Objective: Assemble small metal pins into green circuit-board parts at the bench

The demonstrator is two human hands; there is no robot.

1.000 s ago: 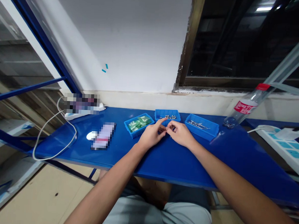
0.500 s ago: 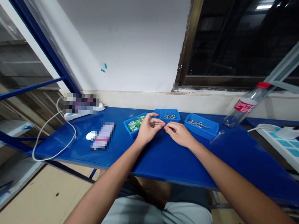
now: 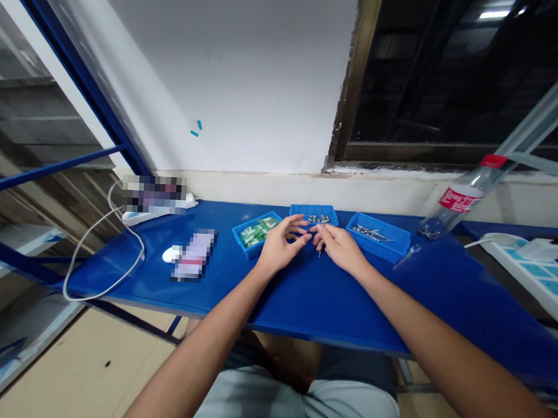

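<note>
My left hand [image 3: 281,243] is over the blue table, its fingers curled but apart, and nothing shows between them. Close by on its right, my right hand [image 3: 337,244] is closed in a pinch, and the tip of a small dark metal part [image 3: 319,254] sticks out below its fingers; most of that part is hidden. Beside my left hand stands a blue bin [image 3: 247,249] of green-and-white small packets [image 3: 259,231]. Behind both hands, another blue bin [image 3: 312,209] holds small shiny metal pieces [image 3: 319,219]. A third blue bin [image 3: 386,251] on the right contains thin metal rods [image 3: 371,233].
On the left of the blue table [image 3: 330,305] lie a blurred-out flat object [image 3: 195,254], a white rounded object [image 3: 170,254] and a looped white cable [image 3: 141,251]. A plastic bottle [image 3: 460,196] and a white power strip [image 3: 537,272] are at the right. The wall rises behind.
My hands have moved apart a little. The fingers of my left hand have spread, and the small metal part now shows below my right hand.
</note>
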